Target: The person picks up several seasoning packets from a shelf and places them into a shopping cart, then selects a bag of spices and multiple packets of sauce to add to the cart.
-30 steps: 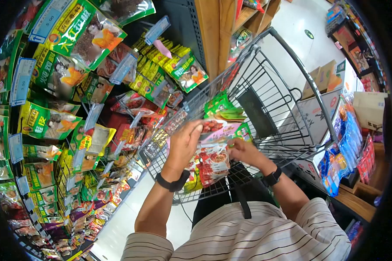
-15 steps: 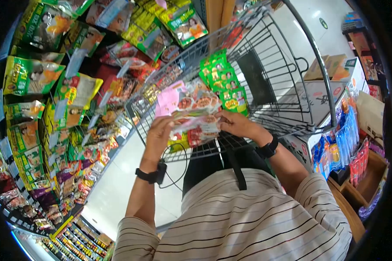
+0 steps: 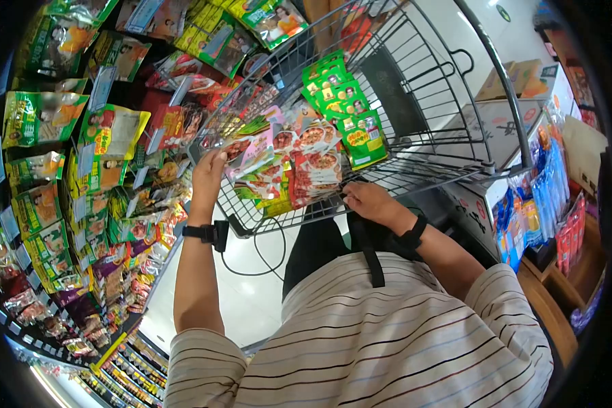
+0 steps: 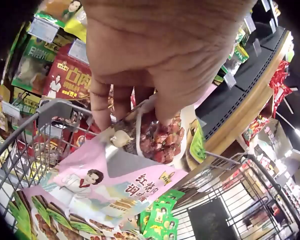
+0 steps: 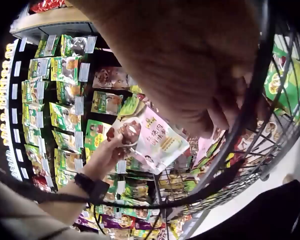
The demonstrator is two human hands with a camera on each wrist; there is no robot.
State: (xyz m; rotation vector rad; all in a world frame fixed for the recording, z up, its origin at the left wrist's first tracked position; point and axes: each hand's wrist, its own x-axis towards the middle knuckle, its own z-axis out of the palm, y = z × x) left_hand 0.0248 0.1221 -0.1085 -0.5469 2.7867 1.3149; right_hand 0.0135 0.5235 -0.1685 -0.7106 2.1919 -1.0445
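Head view: I'm seeing the left hand (image 3: 207, 180) now drawing the pink packet (image 3: 257, 148) away from the right hand (image 3: 368, 202), at the cart's (image 3: 517, 119) edge, likely separating it from the pile (image 3: 317, 173); left wrist: thumb and fingers are pinching it; right wrist: I'm not making out that grip

We see glossy, smooth plastic film on the packet (image 4: 110, 182), smooth metal wire in the cart (image 3: 515, 109), and matt cloth in the shirt (image 3: 387, 333). The carton (image 3: 472, 211) looks like matt cardboard, the ledge (image 3: 547, 302) like smooth wood, and we find the floor (image 3: 251, 289) glossy.
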